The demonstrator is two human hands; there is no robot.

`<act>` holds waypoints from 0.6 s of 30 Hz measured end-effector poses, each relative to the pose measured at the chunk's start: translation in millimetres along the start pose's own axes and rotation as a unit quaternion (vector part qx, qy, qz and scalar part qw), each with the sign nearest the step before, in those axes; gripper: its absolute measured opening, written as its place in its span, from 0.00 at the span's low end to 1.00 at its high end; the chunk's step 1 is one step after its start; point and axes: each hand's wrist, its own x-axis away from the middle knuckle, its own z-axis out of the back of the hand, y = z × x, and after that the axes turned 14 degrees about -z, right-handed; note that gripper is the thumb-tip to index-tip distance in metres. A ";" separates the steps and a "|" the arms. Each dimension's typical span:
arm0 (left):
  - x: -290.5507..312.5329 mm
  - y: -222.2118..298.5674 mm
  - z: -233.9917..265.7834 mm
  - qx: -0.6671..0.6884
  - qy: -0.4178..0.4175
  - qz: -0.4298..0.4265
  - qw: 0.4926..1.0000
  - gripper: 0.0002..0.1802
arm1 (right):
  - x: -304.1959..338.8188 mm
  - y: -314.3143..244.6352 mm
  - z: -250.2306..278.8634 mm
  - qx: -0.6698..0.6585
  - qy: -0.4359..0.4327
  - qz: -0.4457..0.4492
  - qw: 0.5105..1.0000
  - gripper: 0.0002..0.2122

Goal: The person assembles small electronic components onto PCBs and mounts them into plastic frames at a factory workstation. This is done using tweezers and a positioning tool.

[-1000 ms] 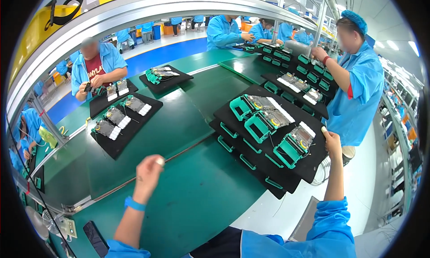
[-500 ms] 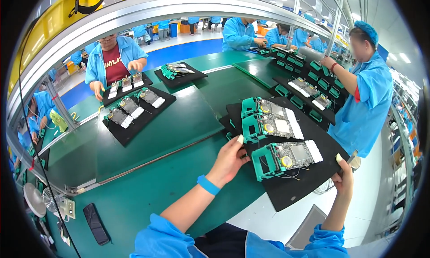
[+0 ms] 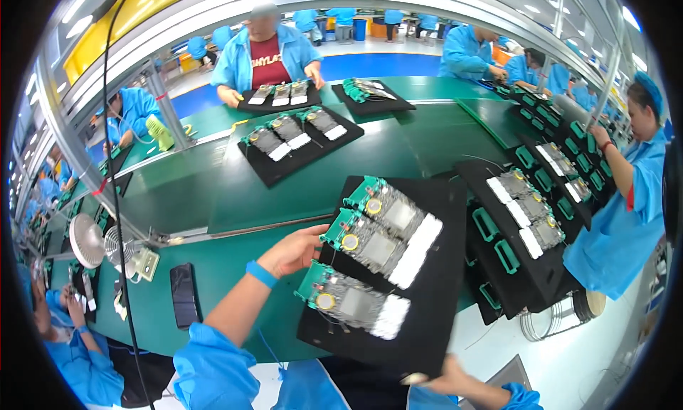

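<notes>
A flat black tray (image 3: 435,303) hangs tilted before me, carrying three circuit boards (image 3: 384,250) with green plastic brackets (image 3: 336,229), yellow round parts and white end pieces. My left hand (image 3: 295,251) grips its left edge beside the brackets; the fingers are partly hidden under it. At the near right corner, my right hand (image 3: 447,379) pinches the tray, thumb on top. Just right of it stands a stack of black trays (image 3: 501,296) with green brackets, topped by a tray with circuit boards (image 3: 526,214).
Beyond the tray, a green workbench (image 3: 384,154) bears another loaded black tray (image 3: 313,157). A co-worker (image 3: 267,58) handles a further tray across the bench. A person (image 3: 619,189) stands at right by racked trays. At left lie a black phone (image 3: 185,296) and a fan (image 3: 87,241).
The tray in my hands has moved left and nearer, away from the stack, and has turned. My right hand has come down toward me. The view has swung left.
</notes>
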 end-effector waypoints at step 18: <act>159.4 -29.9 16.2 -0.423 0.271 -0.221 0.836 0.20 | -157.3 -57.9 13.2 0.231 0.257 0.162 0.924 0.12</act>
